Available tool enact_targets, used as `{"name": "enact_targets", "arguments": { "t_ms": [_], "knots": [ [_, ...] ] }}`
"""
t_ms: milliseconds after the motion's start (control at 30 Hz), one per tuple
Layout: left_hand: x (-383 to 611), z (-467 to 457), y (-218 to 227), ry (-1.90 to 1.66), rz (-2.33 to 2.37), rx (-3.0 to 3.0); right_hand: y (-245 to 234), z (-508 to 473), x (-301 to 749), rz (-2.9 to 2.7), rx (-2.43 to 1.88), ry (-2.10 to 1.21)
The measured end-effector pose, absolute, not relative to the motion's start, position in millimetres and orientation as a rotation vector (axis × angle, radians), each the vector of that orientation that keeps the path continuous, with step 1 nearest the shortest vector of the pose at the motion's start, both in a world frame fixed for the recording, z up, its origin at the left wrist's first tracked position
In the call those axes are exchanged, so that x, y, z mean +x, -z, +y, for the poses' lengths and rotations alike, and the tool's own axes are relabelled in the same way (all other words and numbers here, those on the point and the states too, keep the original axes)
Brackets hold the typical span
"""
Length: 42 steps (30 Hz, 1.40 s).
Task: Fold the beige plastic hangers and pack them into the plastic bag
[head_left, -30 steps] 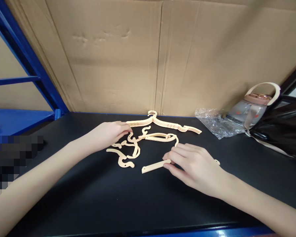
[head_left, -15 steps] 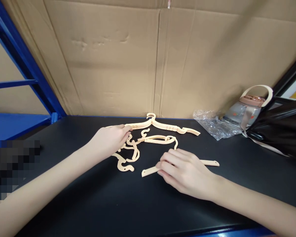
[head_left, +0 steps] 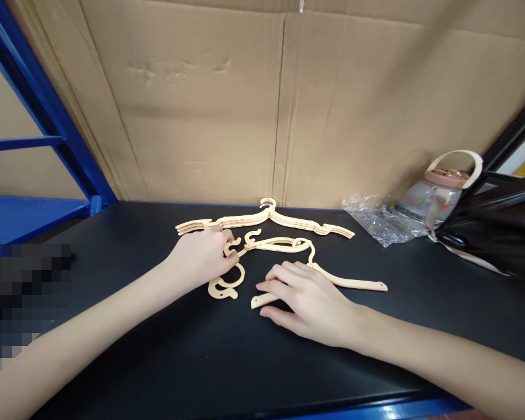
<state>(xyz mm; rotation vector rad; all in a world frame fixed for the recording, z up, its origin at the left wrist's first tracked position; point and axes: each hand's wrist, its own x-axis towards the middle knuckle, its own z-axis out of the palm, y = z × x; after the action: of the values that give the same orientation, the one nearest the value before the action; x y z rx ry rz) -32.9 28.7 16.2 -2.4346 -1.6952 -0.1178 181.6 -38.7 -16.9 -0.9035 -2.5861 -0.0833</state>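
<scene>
Over a loose group of cream plastic hanger parts is my left hand [head_left: 205,251], its fingers curled and pinching a small hook piece [head_left: 231,245]. A curved hook part [head_left: 221,290] lies just below these fingers. My right hand [head_left: 304,300] rests low over a cream hanger arm [head_left: 261,301], thumb and fingers apart, with the strip's end showing between them. Another hanger arm [head_left: 361,284] extends to the right from behind that hand. Between the hands and farther back lies a folded hanger [head_left: 280,246] with a hook at its left.
A stack of assembled hangers [head_left: 249,220] lies at the back of the black tabletop [head_left: 192,361]. Crumpled clear plastic [head_left: 376,224] and a handled bottle [head_left: 437,192] stand right, beside a black bag [head_left: 503,227]. Cardboard [head_left: 192,105] walls the back; a blue frame [head_left: 52,111] stands left.
My right hand has loosened on the strip, its thumb now apart from the fingers. My left hand has shifted slightly right and down, and the hook parts beneath it have moved.
</scene>
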Motion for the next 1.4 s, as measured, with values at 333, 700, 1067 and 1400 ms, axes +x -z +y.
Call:
{"name": "enact_targets", "arguments": {
  "t_ms": [333,700,1067,1400],
  "knots": [
    [-34,33,-16,0.062,-1.647,-2.455,20,-36,179,-2.540,-0.883,0.159],
    [-33,13,-51,0.458,-1.803,-3.200,19,-36,178,-2.498,-0.930,-0.019],
    [-36,-1,-60,-0.233,-1.878,-3.581,14,-36,179,-2.311,-0.936,-0.419],
    [-41,7,-57,-0.341,-1.976,-3.693,15,-37,178,-2.239,-0.942,-0.477]
  ]
}}
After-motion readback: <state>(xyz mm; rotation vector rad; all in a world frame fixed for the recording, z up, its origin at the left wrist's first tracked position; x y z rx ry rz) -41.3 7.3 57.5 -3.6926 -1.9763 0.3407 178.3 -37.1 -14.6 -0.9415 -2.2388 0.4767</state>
